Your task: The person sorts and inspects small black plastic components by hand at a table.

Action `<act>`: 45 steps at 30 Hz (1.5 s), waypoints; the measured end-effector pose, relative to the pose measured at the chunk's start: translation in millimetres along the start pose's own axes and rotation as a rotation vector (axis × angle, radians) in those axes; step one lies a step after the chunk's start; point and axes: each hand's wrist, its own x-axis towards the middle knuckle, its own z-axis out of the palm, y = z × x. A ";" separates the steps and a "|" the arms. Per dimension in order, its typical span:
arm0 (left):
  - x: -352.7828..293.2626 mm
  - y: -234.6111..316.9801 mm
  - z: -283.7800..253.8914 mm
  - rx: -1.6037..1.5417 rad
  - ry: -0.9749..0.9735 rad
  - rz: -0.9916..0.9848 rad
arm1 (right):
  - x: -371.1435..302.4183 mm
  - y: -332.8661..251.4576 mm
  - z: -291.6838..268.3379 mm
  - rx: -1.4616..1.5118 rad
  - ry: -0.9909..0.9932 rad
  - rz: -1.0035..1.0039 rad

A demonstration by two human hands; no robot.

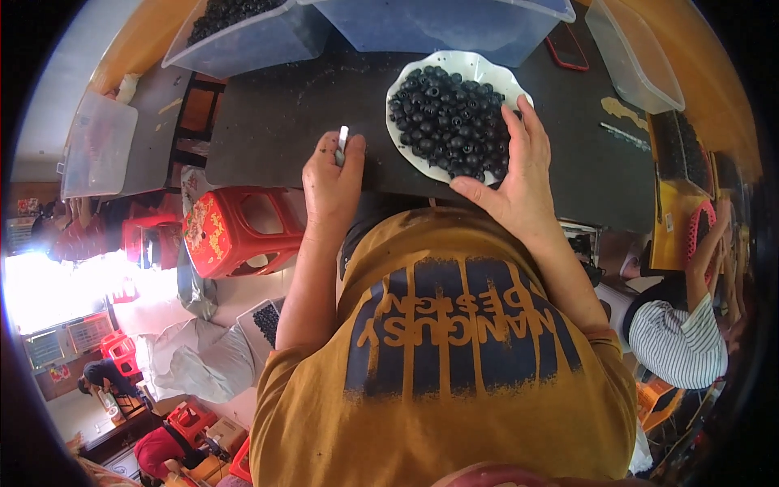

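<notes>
A white plate with a wavy rim (395,79) lies on the dark table, heaped with small round black pieces (446,114). Several of these show a hole or pale ring; I cannot tell whether they are beads or fruit. My right hand (523,170) reaches over the plate's right side, thumb and fingers spread apart, fingertips at the edge of the heap. Left of the plate, my left hand (334,174) is closed round a slim white-handled tool (342,140). The handle's upper end sticks up past the thumb; the rest is mostly hidden in the fist.
Clear plastic bins (438,28) stand along the table's far side, one at the left (243,45) holding more black pieces. A red-edged phone (566,46) lies at the far right. A red stool (239,231) stands left of me. Other people (677,333) sit farther off on both sides.
</notes>
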 end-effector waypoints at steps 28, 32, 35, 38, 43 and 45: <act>-34.7 38.0 23.9 -0.167 -0.443 -0.128 | 33.9 32.0 2.1 -0.018 -0.109 -0.134; -36.2 36.3 30.2 -0.057 -0.443 -0.045 | 45.9 40.1 4.6 -0.047 -0.163 -0.160; -32.6 37.2 33.5 -0.026 -0.467 -0.021 | 57.8 39.8 -0.7 -0.031 -0.107 -0.192; -29.8 29.8 34.4 -0.063 -0.483 -0.028 | 69.8 33.8 -5.5 0.240 -0.225 -0.063; -25.9 28.0 35.2 -0.122 -0.476 -0.019 | 63.1 44.0 13.8 0.043 -0.175 -0.186; -26.4 24.5 36.9 -0.136 -0.456 0.011 | 64.7 42.8 15.3 0.098 -0.145 -0.179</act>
